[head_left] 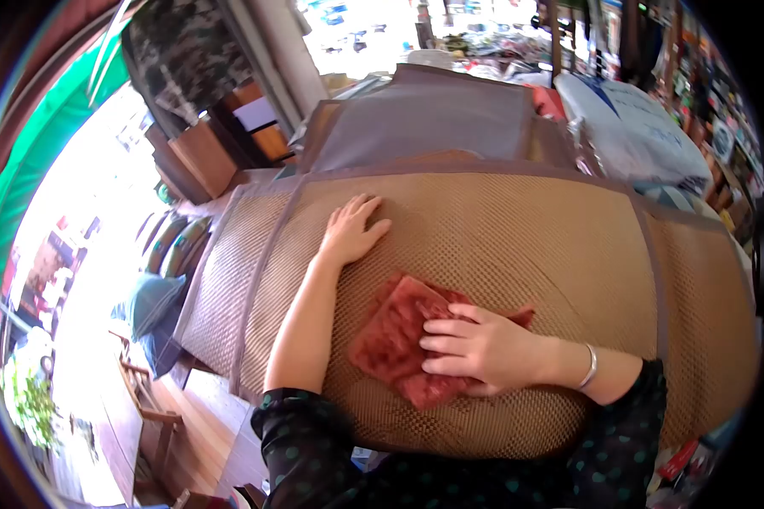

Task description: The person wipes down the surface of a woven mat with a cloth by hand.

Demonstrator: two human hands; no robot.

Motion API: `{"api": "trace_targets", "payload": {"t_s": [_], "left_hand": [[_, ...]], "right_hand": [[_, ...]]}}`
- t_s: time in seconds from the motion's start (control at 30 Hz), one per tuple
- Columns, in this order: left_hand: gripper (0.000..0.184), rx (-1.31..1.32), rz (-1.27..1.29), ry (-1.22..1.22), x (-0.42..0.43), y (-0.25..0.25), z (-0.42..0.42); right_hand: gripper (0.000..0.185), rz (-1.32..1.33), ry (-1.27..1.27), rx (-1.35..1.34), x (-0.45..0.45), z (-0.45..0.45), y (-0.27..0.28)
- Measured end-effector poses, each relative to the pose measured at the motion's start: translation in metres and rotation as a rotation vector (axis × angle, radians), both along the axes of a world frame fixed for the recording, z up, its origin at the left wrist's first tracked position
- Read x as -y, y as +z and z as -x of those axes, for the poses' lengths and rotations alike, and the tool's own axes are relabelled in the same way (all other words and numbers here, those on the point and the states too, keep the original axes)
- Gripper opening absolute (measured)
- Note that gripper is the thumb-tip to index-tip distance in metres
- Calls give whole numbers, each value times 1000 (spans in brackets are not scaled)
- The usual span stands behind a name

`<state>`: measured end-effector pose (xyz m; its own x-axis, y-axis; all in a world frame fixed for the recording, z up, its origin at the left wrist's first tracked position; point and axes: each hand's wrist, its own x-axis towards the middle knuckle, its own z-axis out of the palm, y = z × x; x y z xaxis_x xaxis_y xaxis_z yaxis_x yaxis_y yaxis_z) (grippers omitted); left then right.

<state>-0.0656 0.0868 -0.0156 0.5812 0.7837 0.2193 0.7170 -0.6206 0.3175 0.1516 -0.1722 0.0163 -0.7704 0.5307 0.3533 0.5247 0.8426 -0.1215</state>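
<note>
My left hand [354, 231] lies flat on a tan woven mat [518, 229] with a brown border, fingers stretched out and the thumb apart. Nothing is in it. My right hand [485, 349], with a silver bangle [589, 366] at the wrist, rests on a folded reddish-brown cloth [390, 335]. Its fingers are together and bent over the cloth, pressing it against the mat. A corner of the cloth sticks out past the hand on the right. The thumb is mostly hidden.
Behind the mat lies a stack with a grey-brown sheet [433, 114] on top. White packed bags [632, 127] are at the right rear. On the left are a blue cushion [151, 301], a wooden chair [148, 399] and cardboard [202, 157]. The mat hangs over both sides.
</note>
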Motion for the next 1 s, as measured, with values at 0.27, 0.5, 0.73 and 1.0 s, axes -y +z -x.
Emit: {"api": "trace_targets", "payload": {"t_s": [0.27,0.5,0.73,1.0], "left_hand": [[60,78,46,-34,9,4,8],[57,114,43,-81,6,2,9],[56,144,21,-77,6,1,10],[56,83,75,-5,15,8,6]], "right_hand": [[38,-59,-744,-139,-67,-111,-5],[44,3,-435,-27,-25,-52,17],[45,89,-56,-81,-13,-13,9],[41,-161,-935,-197,-63,-159,-18]]}}
